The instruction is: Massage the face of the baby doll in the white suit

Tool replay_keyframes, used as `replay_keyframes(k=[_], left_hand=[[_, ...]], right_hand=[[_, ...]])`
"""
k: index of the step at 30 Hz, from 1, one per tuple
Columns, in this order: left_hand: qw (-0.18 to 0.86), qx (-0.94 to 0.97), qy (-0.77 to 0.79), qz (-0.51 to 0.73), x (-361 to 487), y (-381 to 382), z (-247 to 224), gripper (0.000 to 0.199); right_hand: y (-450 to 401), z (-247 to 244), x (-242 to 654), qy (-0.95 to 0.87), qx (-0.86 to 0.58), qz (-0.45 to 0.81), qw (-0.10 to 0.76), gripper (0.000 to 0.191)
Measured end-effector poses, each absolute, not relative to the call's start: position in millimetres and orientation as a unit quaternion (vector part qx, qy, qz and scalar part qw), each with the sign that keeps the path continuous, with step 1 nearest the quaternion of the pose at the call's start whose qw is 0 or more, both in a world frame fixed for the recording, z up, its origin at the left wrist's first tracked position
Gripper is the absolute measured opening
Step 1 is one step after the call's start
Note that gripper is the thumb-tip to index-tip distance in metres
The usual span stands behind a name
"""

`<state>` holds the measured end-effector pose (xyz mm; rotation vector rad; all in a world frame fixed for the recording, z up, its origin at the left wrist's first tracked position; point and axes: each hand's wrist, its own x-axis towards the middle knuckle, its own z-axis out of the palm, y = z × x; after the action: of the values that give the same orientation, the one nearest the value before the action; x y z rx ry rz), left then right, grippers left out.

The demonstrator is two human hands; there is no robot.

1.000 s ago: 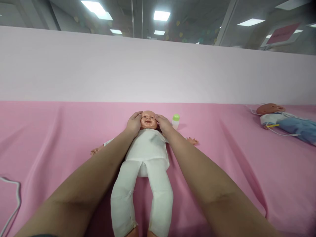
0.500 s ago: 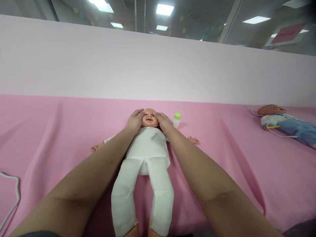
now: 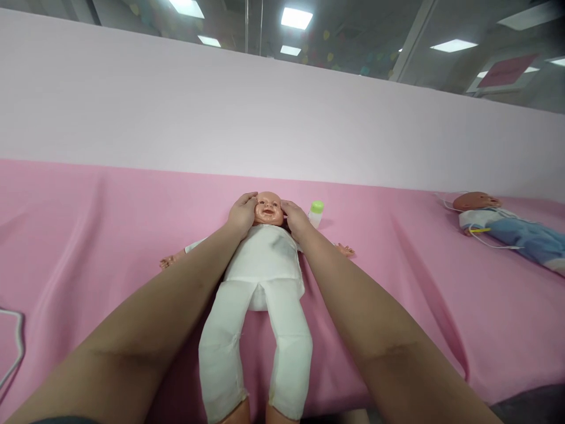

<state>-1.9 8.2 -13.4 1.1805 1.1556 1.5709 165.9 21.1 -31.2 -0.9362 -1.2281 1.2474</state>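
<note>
A baby doll [image 3: 265, 259] with a white cloth body lies on its back, legs toward me. Its hard plastic head [image 3: 268, 203] is between my two hands. My left hand [image 3: 242, 213] rests against the left side of the head, fingers stretched along it. On the other side, my right hand [image 3: 295, 218] lies at the temple and cheek with its fingers extended. Both hands are open; the far fingertips are partly hidden beside the head. The doll's arms stretch out sideways, partly covered by my forearms.
A small bottle with a green cap [image 3: 316, 213] stands beside my right hand. Another doll in blue clothes [image 3: 521, 232] lies at the right with a thin white tube. A white cable [image 3: 18, 335] is at the left. Pink cloth [image 3: 379, 259] covers the surface, before a white wall [image 3: 265, 118].
My hands have slid slightly outward, from the doll's brow to its temples, so more of the forehead and eyes shows. The camera view has shifted a little.
</note>
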Motion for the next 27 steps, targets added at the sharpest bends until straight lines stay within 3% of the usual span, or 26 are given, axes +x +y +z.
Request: replay_keyframes(k=[7, 13, 18, 27], left_hand=[[0.44, 0.47, 0.436, 0.629, 0.2, 2.1, -7.8, 0.041], [0.409, 0.47, 0.466, 0.628, -0.4, 7.2, -9.3, 0.047], [0.406, 0.469, 0.475, 0.624, -0.2, 7.1, -9.0, 0.04], [0.442, 0.434, 0.472, 0.627, 0.9, 3.7, -6.6, 0.035]], right_hand=[[21.9, -29.5, 165.1, -0.531, -0.377, 0.527, 0.546, 0.052], [23.9, -27.3, 165.2, -0.517, -0.453, 0.49, 0.537, 0.057], [25.0, -28.8, 163.9, -0.516, -0.475, 0.466, 0.54, 0.05], [19.0, -24.6, 163.5, -0.465, -0.39, 0.573, 0.551, 0.029]])
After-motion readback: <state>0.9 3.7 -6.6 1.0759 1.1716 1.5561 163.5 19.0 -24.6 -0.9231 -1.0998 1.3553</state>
